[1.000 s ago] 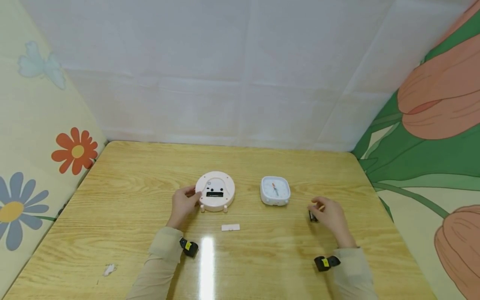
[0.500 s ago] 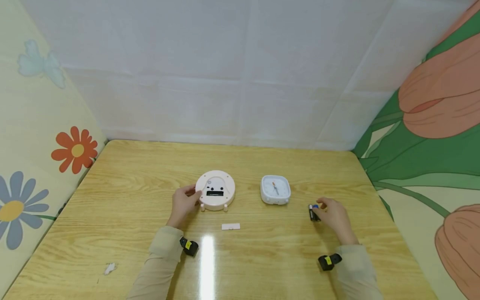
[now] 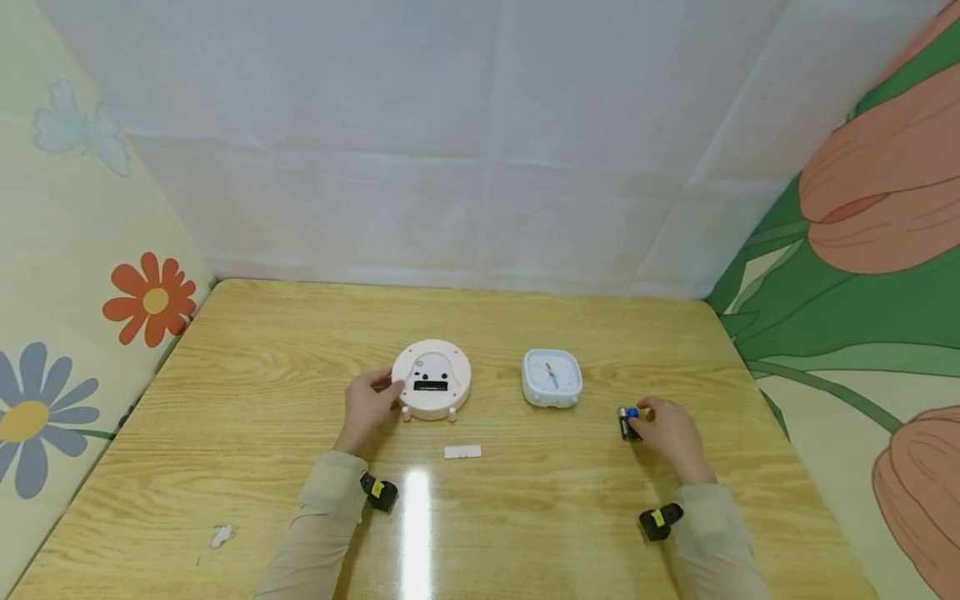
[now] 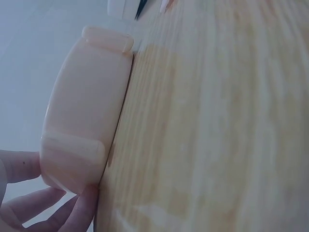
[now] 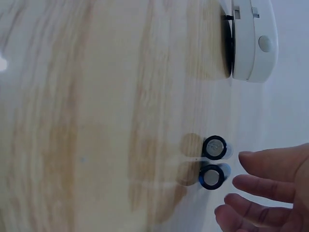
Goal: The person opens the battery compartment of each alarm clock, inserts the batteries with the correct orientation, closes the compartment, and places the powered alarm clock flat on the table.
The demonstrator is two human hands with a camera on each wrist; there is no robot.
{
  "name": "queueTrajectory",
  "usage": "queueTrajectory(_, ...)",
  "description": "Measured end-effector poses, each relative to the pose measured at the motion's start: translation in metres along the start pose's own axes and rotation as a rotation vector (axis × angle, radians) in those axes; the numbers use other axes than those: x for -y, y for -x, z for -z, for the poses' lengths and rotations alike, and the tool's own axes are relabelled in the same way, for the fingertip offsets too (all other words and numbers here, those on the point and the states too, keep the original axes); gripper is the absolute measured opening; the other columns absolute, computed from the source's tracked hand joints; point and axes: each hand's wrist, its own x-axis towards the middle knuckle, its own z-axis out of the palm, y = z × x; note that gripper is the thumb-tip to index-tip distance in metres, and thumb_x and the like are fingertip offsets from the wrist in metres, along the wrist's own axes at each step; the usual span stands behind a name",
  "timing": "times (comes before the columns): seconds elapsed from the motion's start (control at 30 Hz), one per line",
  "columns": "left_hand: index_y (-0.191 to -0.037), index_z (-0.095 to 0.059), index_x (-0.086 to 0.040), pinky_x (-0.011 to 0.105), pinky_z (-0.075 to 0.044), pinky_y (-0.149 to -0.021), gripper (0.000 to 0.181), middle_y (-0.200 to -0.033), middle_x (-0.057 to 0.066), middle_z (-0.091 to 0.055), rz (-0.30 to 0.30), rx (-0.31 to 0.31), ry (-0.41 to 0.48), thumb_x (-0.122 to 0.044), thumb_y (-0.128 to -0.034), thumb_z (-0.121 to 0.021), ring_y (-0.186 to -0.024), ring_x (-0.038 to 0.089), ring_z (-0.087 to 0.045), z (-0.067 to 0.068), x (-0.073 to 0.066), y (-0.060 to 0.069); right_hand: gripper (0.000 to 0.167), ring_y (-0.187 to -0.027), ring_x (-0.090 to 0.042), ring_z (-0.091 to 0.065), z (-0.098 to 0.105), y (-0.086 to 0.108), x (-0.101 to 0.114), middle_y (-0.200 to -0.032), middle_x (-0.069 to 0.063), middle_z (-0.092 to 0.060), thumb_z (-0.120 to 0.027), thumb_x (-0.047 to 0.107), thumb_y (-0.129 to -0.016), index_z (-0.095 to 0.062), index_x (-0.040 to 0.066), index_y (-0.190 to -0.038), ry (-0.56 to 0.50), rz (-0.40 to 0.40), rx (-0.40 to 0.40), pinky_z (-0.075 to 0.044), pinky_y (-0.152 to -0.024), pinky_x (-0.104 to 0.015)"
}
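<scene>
A round pale pink clock point(image 3: 442, 406) lies face down, its back showing a black battery slot. My left hand point(image 3: 370, 410) pinches its left edge, thumb on top; in the left wrist view the fingers point(image 4: 82, 212) curl round the clock's side. Two batteries point(image 3: 624, 423) lie side by side at the right. My right hand point(image 3: 670, 435) is beside them, and in the right wrist view its loosely bent fingers point(image 5: 270, 188) are spread just apart from the battery ends point(image 5: 214, 147). A small pale battery cover point(image 3: 462, 452) lies in front of the pink clock.
A white rounded-square clock point(image 3: 551, 377) lies face up between the pink clock and the batteries. A small white scrap point(image 3: 221, 536) is at the front left of the wooden table point(image 3: 555, 517). A white cloth backdrop point(image 3: 450, 167) hangs behind the table.
My right hand has shifted slightly right, so both batteries show more fully than a second ago. The left hand keeps its hold on the pink clock.
</scene>
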Motion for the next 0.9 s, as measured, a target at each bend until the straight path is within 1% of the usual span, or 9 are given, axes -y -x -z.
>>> queueTrajectory(0.13, -0.121, -0.053, 0.005, 0.029, -0.051, -0.079, 0.037, -0.110, 0.021, -0.057, -0.002, -0.003, -0.003, -0.009, -0.0870, -0.059, -0.099, 0.026, -0.053, 0.0000, 0.0002, 0.0003, 0.033, -0.075, -0.033, -0.057, -0.0009, -0.0013, -0.0013, -0.087, -0.023, -0.060, -0.060, 0.011, -0.084, -0.056, -0.012, -0.107, 0.003, 0.006, 0.005, -0.048, -0.061, -0.044)
queueTrajectory(0.3, -0.121, -0.053, 0.006, 0.027, -0.052, -0.077, 0.038, -0.111, 0.021, -0.057, -0.006, -0.005, 0.000, -0.009, -0.0870, -0.059, -0.099, 0.027, -0.053, 0.0003, 0.0004, -0.0001, 0.031, -0.075, -0.034, -0.057, -0.0036, -0.0034, -0.0030, -0.086, -0.023, -0.061, -0.059, 0.008, -0.083, -0.056, -0.012, -0.106, 0.004, 0.000, 0.014, -0.048, -0.063, -0.045)
queueTrajectory(0.5, -0.122, -0.053, 0.007, 0.026, -0.052, -0.075, 0.039, -0.111, 0.023, -0.057, -0.014, -0.009, 0.011, -0.008, -0.0865, -0.059, -0.099, 0.028, -0.053, 0.0002, 0.0017, -0.0014, 0.029, -0.075, -0.034, -0.058, -0.0061, -0.0049, -0.0040, -0.085, -0.023, -0.061, -0.060, 0.007, -0.082, -0.056, -0.012, -0.104, 0.015, 0.007, 0.001, -0.048, -0.064, -0.047)
queueTrajectory(0.6, -0.121, -0.053, 0.006, 0.026, -0.052, -0.076, 0.039, -0.110, 0.022, -0.058, -0.010, -0.012, 0.008, -0.009, -0.0863, -0.060, -0.100, 0.027, -0.053, 0.0001, 0.0025, -0.0021, 0.029, -0.075, -0.035, -0.058, -0.0063, -0.0053, -0.0037, -0.084, -0.023, -0.062, -0.060, 0.007, -0.082, -0.056, -0.012, -0.104, 0.016, 0.012, -0.004, -0.048, -0.065, -0.047)
queueTrajectory(0.9, -0.121, -0.055, 0.004, 0.032, -0.050, -0.081, 0.037, -0.111, 0.020, -0.058, -0.016, -0.014, -0.020, -0.010, -0.0864, -0.060, -0.101, 0.027, -0.053, 0.0004, 0.0031, -0.0020, 0.030, -0.079, -0.037, -0.059, -0.0059, -0.0042, -0.0020, -0.090, -0.026, -0.062, -0.058, 0.007, -0.084, -0.055, -0.011, -0.108, -0.011, -0.020, 0.029, -0.049, -0.065, -0.047)
